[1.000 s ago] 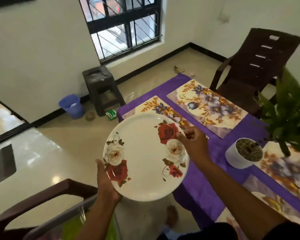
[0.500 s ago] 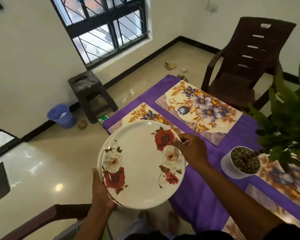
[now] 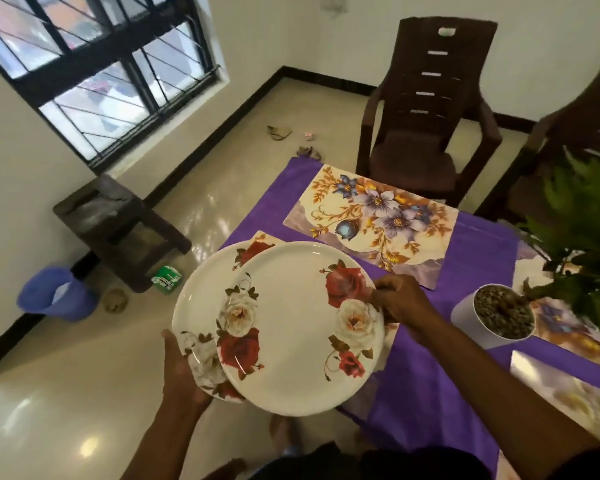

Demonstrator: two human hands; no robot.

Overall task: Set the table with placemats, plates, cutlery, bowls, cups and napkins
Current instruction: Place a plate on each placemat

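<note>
Plates first, since that's the step you're on: your left hand (image 3: pixel 184 372) is cupped under the near-left rim of the lower plate (image 3: pixel 196 306), fingers curled round its edge, and that plate sits out over the floor, just off the left edge of the table (image 3: pixel 430 393). The top plate (image 3: pixel 298 327) is slid off to the right of it and hangs partly over the table's left edge. Your right hand (image 3: pixel 400 303) pinches its right rim, thumb on top by the red rose.

My take: lift that top one clear instead of dragging it, so the glazed faces don't scrape or let the lower plate tip out of your left palm. Keep the left hand level while you do it.

Nearest landing spot looks like the placemat (image 3: pixel 262 237) peeking out from under the plates at the left edge. The far floral placemat (image 3: pixel 378 223), up by the far-left corner in front of the brown chair (image 3: pixel 426 109), is also bare. Set it down flat and centred.

Watch your right elbow, because the white plant pot (image 3: pixel 492 317) sits just beside your forearm.
</note>
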